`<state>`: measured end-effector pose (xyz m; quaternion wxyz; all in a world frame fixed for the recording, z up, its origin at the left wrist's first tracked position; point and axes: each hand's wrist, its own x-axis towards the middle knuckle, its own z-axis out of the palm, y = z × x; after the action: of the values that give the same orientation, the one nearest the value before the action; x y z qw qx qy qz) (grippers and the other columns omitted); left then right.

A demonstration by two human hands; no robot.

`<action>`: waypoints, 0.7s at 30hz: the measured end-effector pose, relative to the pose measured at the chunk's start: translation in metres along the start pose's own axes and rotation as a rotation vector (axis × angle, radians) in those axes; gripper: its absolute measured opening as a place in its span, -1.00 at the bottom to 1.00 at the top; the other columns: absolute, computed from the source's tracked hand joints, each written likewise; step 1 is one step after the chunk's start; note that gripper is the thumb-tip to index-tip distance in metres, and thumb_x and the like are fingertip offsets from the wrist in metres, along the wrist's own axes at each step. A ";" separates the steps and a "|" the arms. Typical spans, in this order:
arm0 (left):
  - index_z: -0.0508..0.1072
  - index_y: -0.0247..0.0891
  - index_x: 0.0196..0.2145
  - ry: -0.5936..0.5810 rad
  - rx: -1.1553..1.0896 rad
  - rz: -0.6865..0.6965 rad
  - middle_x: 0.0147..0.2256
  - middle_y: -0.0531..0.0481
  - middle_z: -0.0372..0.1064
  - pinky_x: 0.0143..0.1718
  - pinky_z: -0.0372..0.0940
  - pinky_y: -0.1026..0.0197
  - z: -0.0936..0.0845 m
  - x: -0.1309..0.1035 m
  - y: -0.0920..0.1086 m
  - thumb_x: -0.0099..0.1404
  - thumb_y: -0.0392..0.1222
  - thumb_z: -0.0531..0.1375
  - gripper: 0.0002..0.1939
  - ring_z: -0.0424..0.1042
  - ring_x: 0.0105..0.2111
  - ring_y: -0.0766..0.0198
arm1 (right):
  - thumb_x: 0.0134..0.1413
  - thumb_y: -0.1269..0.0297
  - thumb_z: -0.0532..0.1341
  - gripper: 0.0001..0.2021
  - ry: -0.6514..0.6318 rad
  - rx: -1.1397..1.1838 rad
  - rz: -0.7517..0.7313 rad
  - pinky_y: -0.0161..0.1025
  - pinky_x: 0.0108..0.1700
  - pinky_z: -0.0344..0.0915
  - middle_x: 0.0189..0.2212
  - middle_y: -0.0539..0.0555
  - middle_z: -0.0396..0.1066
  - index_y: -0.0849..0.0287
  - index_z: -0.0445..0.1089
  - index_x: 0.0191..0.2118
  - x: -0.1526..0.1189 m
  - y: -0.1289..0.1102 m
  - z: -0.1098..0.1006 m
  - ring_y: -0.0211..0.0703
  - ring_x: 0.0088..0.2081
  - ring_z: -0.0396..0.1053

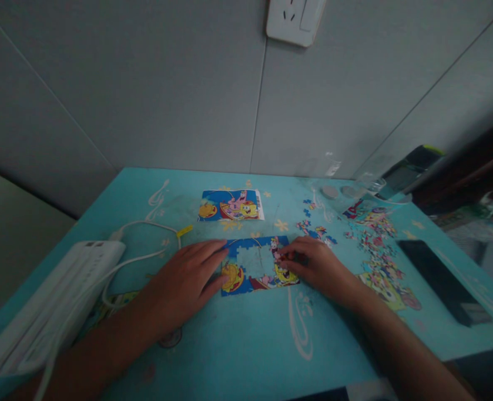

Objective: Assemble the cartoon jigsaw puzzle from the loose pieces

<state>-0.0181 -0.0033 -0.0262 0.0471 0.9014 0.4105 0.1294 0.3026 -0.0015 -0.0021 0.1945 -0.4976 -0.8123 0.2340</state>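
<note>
Though hollow-centred, the puzzle (244,285) (mostly blue) between both hands (190,274) (319,264).

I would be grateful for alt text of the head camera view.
Two bare hands, left and right, work at a partly assembled cartoon jigsaw with an open middle; a matching picture lies behind it, loose pieces to the right, a white power strip to the left.

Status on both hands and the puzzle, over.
Left hand on puzzle's left edge. Right hand at its right side. Puzzle framed, middle open. Loose pieces beyond right hand; cable near left forearm.
</note>
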 end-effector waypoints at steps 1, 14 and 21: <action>0.33 -0.20 0.22 0.000 -0.002 0.000 0.25 -0.11 0.23 0.21 0.22 -0.08 0.000 0.000 0.000 0.45 0.01 0.08 -0.54 0.27 0.20 0.03 | 0.22 0.22 0.29 -0.85 -0.003 -0.002 0.000 -0.21 -0.19 0.29 -0.30 0.04 0.51 0.04 0.56 -0.12 0.000 0.001 0.000 -0.17 -0.28 0.42; 0.32 -0.17 0.22 0.003 0.001 -0.006 0.25 -0.09 0.23 0.21 0.22 -0.07 0.001 0.001 0.000 0.45 0.01 0.09 -0.54 0.27 0.19 0.05 | 0.22 0.25 0.30 -0.89 0.016 0.031 0.003 -0.25 -0.18 0.28 -0.28 0.01 0.50 0.07 0.53 -0.15 0.000 -0.005 0.001 -0.22 -0.27 0.40; 0.33 -0.16 0.21 0.016 -0.013 -0.007 0.24 -0.09 0.25 0.20 0.23 -0.06 0.001 0.001 -0.001 0.44 0.04 0.09 -0.53 0.30 0.18 0.05 | 0.21 0.31 0.31 -0.91 0.018 0.051 -0.031 -0.26 -0.14 0.27 -0.32 -0.01 0.46 0.08 0.50 -0.16 -0.001 -0.009 0.000 -0.23 -0.26 0.39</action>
<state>-0.0179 -0.0022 -0.0277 0.0501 0.8986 0.4132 0.1391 0.2963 -0.0055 0.0031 0.2177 -0.4820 -0.8119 0.2470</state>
